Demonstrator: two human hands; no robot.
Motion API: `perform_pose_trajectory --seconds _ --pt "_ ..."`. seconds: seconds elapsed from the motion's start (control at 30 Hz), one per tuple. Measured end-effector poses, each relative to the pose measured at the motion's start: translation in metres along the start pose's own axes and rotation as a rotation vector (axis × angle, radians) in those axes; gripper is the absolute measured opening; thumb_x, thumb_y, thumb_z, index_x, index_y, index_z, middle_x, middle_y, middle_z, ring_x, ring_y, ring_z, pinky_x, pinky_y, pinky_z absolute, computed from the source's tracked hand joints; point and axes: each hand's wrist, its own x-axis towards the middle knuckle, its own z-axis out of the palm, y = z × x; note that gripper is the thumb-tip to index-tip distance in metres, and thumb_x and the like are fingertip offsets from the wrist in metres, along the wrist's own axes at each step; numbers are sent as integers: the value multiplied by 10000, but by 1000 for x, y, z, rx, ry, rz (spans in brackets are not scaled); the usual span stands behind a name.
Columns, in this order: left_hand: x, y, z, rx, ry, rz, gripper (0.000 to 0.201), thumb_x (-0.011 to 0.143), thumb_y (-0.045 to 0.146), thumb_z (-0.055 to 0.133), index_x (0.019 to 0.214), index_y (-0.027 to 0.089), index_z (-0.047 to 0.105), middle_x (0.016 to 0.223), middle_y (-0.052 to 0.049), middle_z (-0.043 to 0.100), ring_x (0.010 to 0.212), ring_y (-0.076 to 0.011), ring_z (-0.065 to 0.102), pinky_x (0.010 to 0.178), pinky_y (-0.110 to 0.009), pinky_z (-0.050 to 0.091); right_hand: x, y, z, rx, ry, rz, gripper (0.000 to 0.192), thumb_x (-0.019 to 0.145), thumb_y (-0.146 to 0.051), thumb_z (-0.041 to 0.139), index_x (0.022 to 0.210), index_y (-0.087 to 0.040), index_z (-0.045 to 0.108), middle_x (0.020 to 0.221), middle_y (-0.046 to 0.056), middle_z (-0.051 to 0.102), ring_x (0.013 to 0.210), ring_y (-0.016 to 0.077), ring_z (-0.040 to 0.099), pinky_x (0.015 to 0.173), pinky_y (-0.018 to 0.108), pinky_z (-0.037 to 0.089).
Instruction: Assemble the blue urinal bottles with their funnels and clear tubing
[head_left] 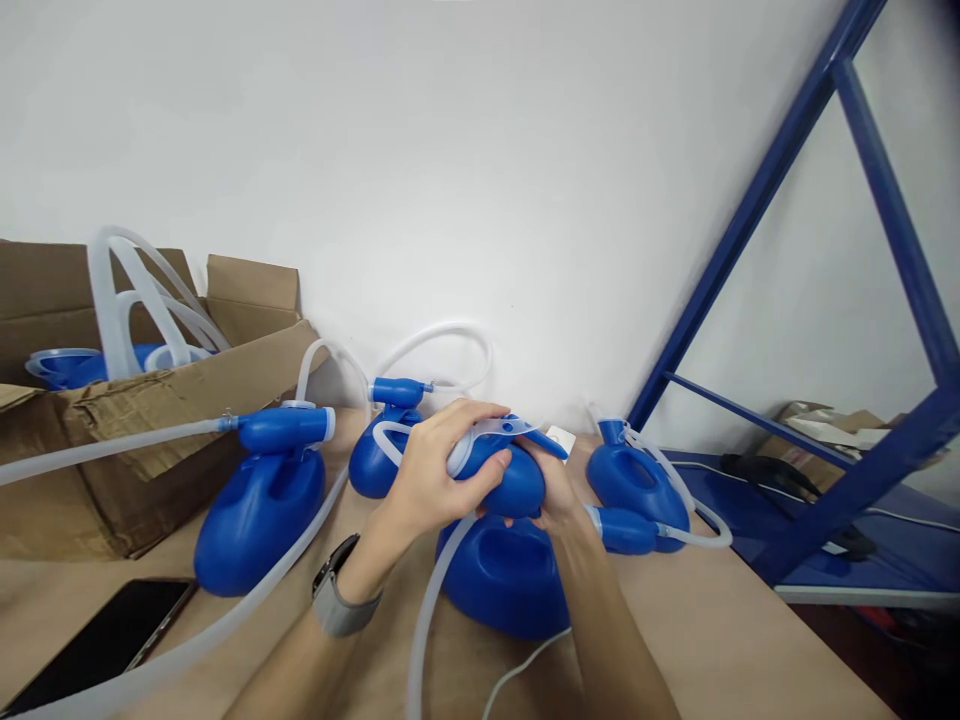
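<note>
Holding blue fitting (517, 485) in snugly curled left grip (439, 465) and apparently curled, part-hidden right grip (553, 488) | counting 2 bottles (244, 535) already topped | judging held fitting unfinished

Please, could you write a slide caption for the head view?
Left hand and right hand hold a rounded blue plastic piece above a squat blue plastic jug.

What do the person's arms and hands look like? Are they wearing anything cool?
The left hand and right hand have no gloves, and no sleeves show on the forearms. The left wrist wears a wristwatch with a dark case and a wide grey band. No watch or bracelet shows on the right wrist.
</note>
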Motion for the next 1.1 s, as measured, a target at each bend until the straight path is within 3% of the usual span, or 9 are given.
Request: perform_pose_trajectory --seconds 0.07,0.17,0.27,0.33,0.43,0.5,0.77,0.97,1.1 --pt "0 0 -1 9 19 25 360 902 245 690 1261 229 667 1173 -86 758 1076 -256 722 970 -389 572 10 0 2 62 30 -92 508 773 -625 713 1056 -202 707 834 72 765 786 291 737 555 348 577" --pt "0 -1 -6 50 27 116 400 922 237 691 1321 245 665 1217 -85 749 1095 -241 720 989 -373 567 21 -2 -1 147 132 -312 377 783 -564 724 937 -220 723 889 46 756 903 257 721 772 346 589" --pt "0 -4 -14 158 14 176 280 945 235 668 1214 253 741 1191 -88 753 1073 -232 727 967 -366 579 17 -9 -11 120 192 -472 428 895 -644 582 958 -250 738 872 38 732 947 242 708 863 364 562" --pt "0 -8 -18 194 40 166 221 939 244 675 1141 243 765 1151 -92 765 1037 -233 739 940 -369 595 6 -15 -18 -21 122 -549 529 954 -704 465 1015 -267 755 960 59 743 1040 257 691 938 392 535" --pt "-1 -14 -19 217 96 183 219 911 240 697 1123 226 754 1102 -97 788 997 -241 756 906 -372 616 -11 -20 -19 -302 3 -608 521 969 -699 490 1117 -273 751 1190 72 713 1132 268 651 1027 405 488" --pt "-3 -18 -16 260 87 246 267 884 217 708 1149 219 738 1090 -97 796 974 -241 766 870 -356 627 -16 -19 -14 -404 2 -609 471 979 -654 524 1163 -267 720 1228 67 691 1103 251 645 1017 382 485" --pt "-4 -17 -14 275 16 340 262 859 188 681 1114 216 733 1013 -80 803 891 -216 775 765 -301 636 -11 -13 4 -427 1 -580 208 969 -418 601 979 -218 658 904 0 662 888 182 613 850 273 475" --pt "-3 -10 -16 216 -32 357 286 867 146 674 1134 234 725 1054 -77 786 905 -205 757 785 -313 626 -19 -17 9 -402 11 -592 318 999 -459 503 873 -209 654 807 -1 609 766 168 536 730 272 438" --pt "-3 -7 -17 228 -56 338 259 859 125 661 1097 217 708 1078 -91 770 928 -208 750 799 -311 617 -19 -17 11 -393 41 -589 199 942 -374 553 896 -210 657 827 -1 640 795 175 575 746 276 448"
